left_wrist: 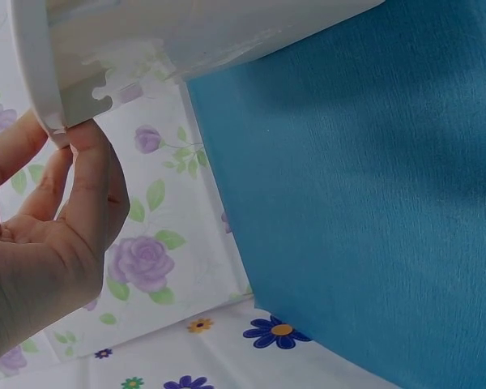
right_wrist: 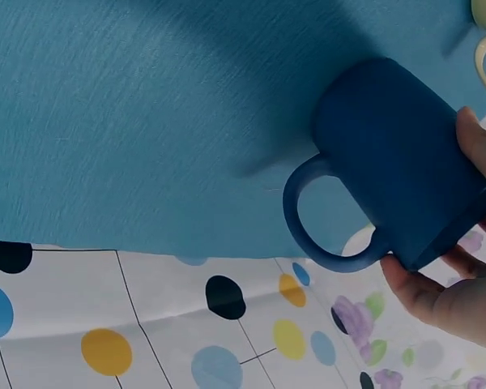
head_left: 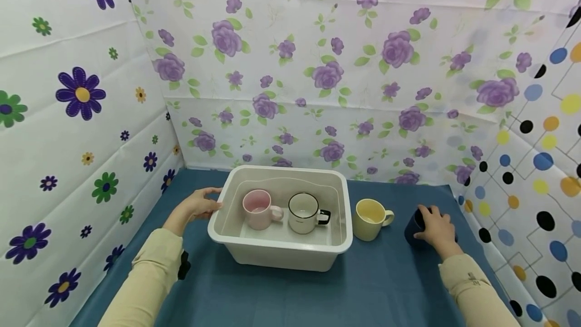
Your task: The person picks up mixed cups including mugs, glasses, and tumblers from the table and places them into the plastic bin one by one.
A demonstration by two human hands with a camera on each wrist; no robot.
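Note:
My left hand (head_left: 199,205) pinches the left rim of a white plastic basin (head_left: 281,259); in the left wrist view the thumb and fingertips meet at that rim. Inside the basin stand a pink mug (head_left: 257,211) and, to its right, a white mug (head_left: 303,211) with a black rim and black handle. At the right, my right hand (head_left: 437,228) grips a dark blue mug (right_wrist: 397,154) from above by its rim. The right wrist view shows the thumb on the mug's side, fingers at its rim and the handle free. Between basin and blue mug stands a yellow mug (head_left: 368,220).
A blue cloth (head_left: 272,302) covers the table. Floral sheets (head_left: 317,74) hang behind it and at the left (head_left: 81,165), and a dotted sheet (head_left: 540,191) closes off the right side. The yellow mug sits close beside the basin's right wall.

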